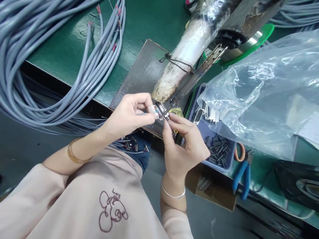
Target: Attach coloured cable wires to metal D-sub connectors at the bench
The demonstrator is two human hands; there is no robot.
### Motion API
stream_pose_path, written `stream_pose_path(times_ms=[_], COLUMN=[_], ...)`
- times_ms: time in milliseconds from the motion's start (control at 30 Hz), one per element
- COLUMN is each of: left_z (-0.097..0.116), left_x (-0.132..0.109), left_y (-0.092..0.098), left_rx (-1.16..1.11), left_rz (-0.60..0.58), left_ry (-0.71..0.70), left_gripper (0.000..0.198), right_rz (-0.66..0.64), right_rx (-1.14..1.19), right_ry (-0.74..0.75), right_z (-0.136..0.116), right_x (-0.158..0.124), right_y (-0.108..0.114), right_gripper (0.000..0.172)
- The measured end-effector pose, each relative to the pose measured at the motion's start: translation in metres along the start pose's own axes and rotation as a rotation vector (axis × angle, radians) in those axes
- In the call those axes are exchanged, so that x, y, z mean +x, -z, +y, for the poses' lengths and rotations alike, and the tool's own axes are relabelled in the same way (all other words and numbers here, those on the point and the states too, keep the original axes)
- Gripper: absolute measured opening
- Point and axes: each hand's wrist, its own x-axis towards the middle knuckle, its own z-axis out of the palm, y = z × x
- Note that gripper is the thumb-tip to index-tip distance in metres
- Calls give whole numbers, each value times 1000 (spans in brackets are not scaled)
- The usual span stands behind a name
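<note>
Left hand (129, 113) and right hand (183, 145) meet over the near edge of the green tabletop (155, 17). A big grey cable coil (30, 52) fills the left side, cut off by the frame. At right, a crumpled clear plastic bag (273, 87) veils what lies under it. Between them a wrapped cylinder (186, 52) slants down toward the hands, its top out of view. A blue tray (219, 166) of small dark parts sits half under the bag, with blue-handled pliers (240, 174) just beside it. Smallest is the connector (161, 110), pinched between the fingertips of both hands; its details are too fine to make out.
</note>
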Motion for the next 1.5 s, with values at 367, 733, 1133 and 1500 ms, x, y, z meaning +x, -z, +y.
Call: stream_pose_path(times_ms=[367,733,1133,1500], left_z=[-3,-12,-18,-26], left_x=[0,-5,-19,-52], left_y=[0,-2,-3,20], left_rx=[0,88,188,644], left_rz=[-25,-33,-48,108], left_ry=[19,-11,-65,-478], left_gripper=[16,9,7,6], right_rz=[-7,1,24,46], right_rx=[-105,-201,-160,-197], right_ry=[112,189,173,155], right_z=[2,4,2,1], right_x=[-5,-9,-20,-28], right_y=[0,2,6,14], right_gripper=[14,18,17,20])
